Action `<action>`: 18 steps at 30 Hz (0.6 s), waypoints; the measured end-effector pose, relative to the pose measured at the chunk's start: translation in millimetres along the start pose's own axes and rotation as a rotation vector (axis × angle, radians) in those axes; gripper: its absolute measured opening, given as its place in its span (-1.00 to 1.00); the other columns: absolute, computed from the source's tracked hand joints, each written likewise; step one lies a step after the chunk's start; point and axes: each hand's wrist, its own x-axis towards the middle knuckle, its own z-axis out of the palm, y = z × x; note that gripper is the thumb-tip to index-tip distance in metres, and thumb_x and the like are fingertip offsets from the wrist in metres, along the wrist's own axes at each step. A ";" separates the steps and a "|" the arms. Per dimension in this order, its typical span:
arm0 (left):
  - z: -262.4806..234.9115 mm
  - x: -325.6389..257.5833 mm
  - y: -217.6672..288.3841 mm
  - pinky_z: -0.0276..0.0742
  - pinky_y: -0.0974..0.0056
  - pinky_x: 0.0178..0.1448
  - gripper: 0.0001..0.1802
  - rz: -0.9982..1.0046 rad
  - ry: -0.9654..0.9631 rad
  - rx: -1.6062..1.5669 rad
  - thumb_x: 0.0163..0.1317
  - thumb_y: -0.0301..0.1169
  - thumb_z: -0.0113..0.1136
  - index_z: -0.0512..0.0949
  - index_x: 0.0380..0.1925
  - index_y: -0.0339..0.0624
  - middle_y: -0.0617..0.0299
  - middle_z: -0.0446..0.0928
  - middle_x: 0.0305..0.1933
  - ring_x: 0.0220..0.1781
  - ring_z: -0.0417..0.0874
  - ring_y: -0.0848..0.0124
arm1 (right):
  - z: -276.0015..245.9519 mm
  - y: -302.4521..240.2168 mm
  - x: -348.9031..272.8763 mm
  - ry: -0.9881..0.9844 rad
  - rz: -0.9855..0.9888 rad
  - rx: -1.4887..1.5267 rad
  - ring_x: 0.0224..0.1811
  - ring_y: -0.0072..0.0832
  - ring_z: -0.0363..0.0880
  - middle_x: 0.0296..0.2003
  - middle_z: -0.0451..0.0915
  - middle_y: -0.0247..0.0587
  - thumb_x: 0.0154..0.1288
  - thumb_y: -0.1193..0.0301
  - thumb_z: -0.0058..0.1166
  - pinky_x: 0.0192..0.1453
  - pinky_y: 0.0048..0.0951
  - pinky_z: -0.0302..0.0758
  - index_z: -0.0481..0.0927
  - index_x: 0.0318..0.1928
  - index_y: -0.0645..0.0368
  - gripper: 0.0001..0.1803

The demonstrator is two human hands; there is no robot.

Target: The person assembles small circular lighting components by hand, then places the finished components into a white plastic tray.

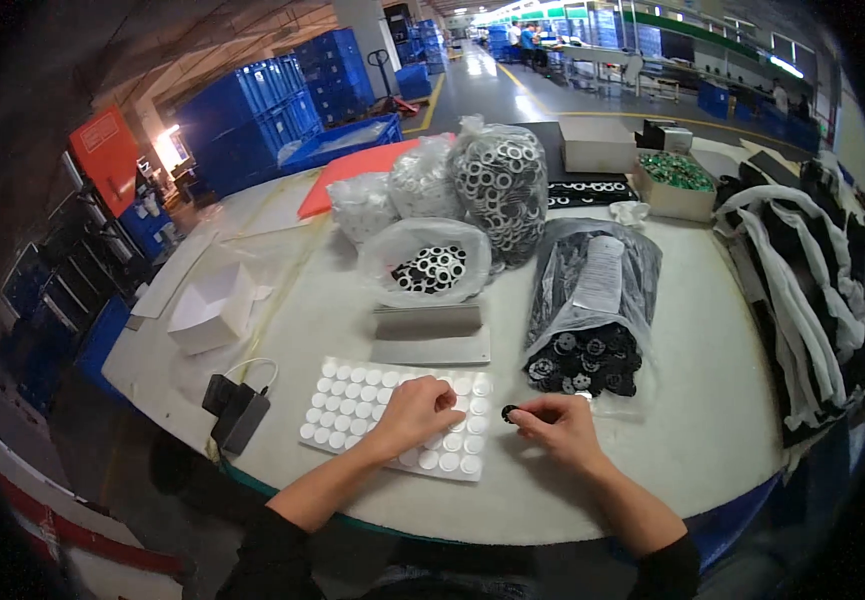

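Observation:
A white sheet of round white discs [350,392] in rows lies in front of me. Over its right half is my left hand [420,412], fingers curled together; whatever they may hold is hidden. Just right of the sheet, my right hand [560,428] pinches a small round black plastic part [508,413] between thumb and fingertips. Beyond that hand lies an open clear bag [600,262] with many similar black parts [584,360] at its mouth. An open plastic bag of black-and-white rings [432,268] stands behind the sheet, with a grey metal plate [430,345] between them.
Filled bags of rings [500,185] and white parts [422,178] stand at the back. A box of green pieces [674,174] is back right, black-and-white strips [802,290] far right. A white box [210,308] and black device [240,418] with a cable sit left.

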 end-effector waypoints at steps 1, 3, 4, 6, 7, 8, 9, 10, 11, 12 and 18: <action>0.6 -1.2 0.4 0.49 0.16 -0.27 -0.74 0.015 0.008 0.011 -0.05 -0.27 0.30 0.59 -0.50 -0.26 0.03 0.57 -0.44 -0.36 0.60 0.14 | 1.0 -3.6 -1.3 -0.017 0.010 0.030 -0.53 -0.69 0.47 -0.56 0.58 -0.35 0.16 0.38 0.25 -0.44 -0.63 0.39 0.65 -0.36 0.34 -0.78; -1.7 1.6 5.8 0.47 0.13 -0.25 -0.74 0.032 -0.036 0.054 -0.03 -0.27 0.29 0.58 -0.49 -0.28 0.02 0.54 -0.42 -0.33 0.58 0.11 | -1.7 -3.0 -1.7 -0.028 -0.007 -0.013 -0.52 -0.68 0.48 -0.55 0.58 -0.34 0.17 0.39 0.25 -0.43 -0.62 0.41 0.64 -0.35 0.35 -0.78; -2.0 2.5 8.5 0.47 0.10 -0.23 -0.77 0.058 -0.053 0.101 -0.01 -0.30 0.26 0.58 -0.49 -0.28 0.02 0.54 -0.42 -0.33 0.58 0.09 | -2.2 -2.3 -1.6 -0.036 0.016 0.011 -0.52 -0.67 0.49 -0.54 0.59 -0.33 0.18 0.40 0.24 -0.42 -0.62 0.42 0.64 -0.35 0.35 -0.79; 1.5 3.0 11.3 0.47 0.07 -0.22 -0.80 0.085 -0.077 0.149 0.02 -0.33 0.23 0.58 -0.50 -0.28 0.02 0.53 -0.42 -0.33 0.57 0.07 | -4.0 -0.2 -0.9 -0.039 0.043 0.042 -0.52 -0.67 0.49 -0.54 0.59 -0.33 0.18 0.40 0.24 -0.42 -0.62 0.42 0.64 -0.34 0.35 -0.79; 4.5 3.1 12.5 0.48 0.06 -0.21 -0.82 0.123 -0.075 0.234 0.04 -0.37 0.19 0.57 -0.51 -0.29 0.00 0.53 -0.41 -0.32 0.57 0.05 | -5.3 1.1 -0.3 -0.045 0.026 0.045 -0.52 -0.67 0.50 -0.54 0.59 -0.33 0.18 0.41 0.23 -0.42 -0.62 0.43 0.64 -0.34 0.35 -0.80; 6.7 3.1 13.6 0.49 0.05 -0.20 -0.83 0.160 -0.074 0.319 0.06 -0.40 0.15 0.56 -0.52 -0.31 -0.01 0.53 -0.40 -0.31 0.57 0.03 | -5.6 1.5 0.1 -0.052 0.008 0.048 -0.52 -0.67 0.50 -0.54 0.59 -0.32 0.18 0.42 0.23 -0.42 -0.62 0.44 0.64 -0.34 0.35 -0.81; 7.4 4.4 16.2 0.49 0.05 -0.20 -0.83 0.161 -0.084 0.319 0.06 -0.40 0.15 0.56 -0.52 -0.31 -0.01 0.53 -0.40 -0.31 0.57 0.03 | -6.1 1.2 -0.6 -0.048 0.015 0.054 -0.52 -0.67 0.50 -0.54 0.59 -0.32 0.18 0.42 0.23 -0.42 -0.62 0.44 0.64 -0.34 0.35 -0.81; 5.8 6.8 20.5 0.50 0.04 -0.19 -0.85 0.157 -0.099 0.366 0.06 -0.42 0.12 0.56 -0.52 -0.32 -0.02 0.53 -0.39 -0.29 0.58 0.03 | -6.6 0.2 -1.4 -0.060 0.015 0.048 -0.51 -0.67 0.51 -0.54 0.59 -0.32 0.19 0.42 0.23 -0.42 -0.62 0.44 0.64 -0.34 0.35 -0.81; 5.8 7.5 23.9 0.51 0.03 -0.18 -0.85 0.154 -0.115 0.413 0.05 -0.45 0.09 0.55 -0.53 -0.33 -0.04 0.53 -0.38 -0.28 0.59 0.04 | -6.6 0.1 -2.4 -0.072 0.015 0.041 -0.51 -0.67 0.51 -0.54 0.60 -0.32 0.19 0.43 0.22 -0.42 -0.62 0.44 0.64 -0.33 0.35 -0.82; 7.6 5.6 26.3 0.51 0.03 -0.18 -0.85 0.154 -0.119 0.417 0.05 -0.45 0.09 0.55 -0.53 -0.33 -0.04 0.53 -0.38 -0.28 0.59 0.04 | -5.9 0.5 -2.5 -0.071 0.015 0.047 -0.51 -0.67 0.51 -0.54 0.60 -0.32 0.19 0.43 0.22 -0.42 -0.62 0.44 0.64 -0.33 0.35 -0.82; 17.6 0.7 35.0 0.56 0.08 -0.25 -0.90 0.307 -0.102 0.705 -0.05 -0.50 0.11 0.55 -0.51 -0.29 0.00 0.54 -0.35 -0.23 0.61 0.13 | -5.6 2.9 0.1 -0.052 0.005 0.006 -0.52 -0.69 0.50 -0.54 0.60 -0.33 0.18 0.42 0.23 -0.43 -0.63 0.43 0.65 -0.33 0.35 -0.81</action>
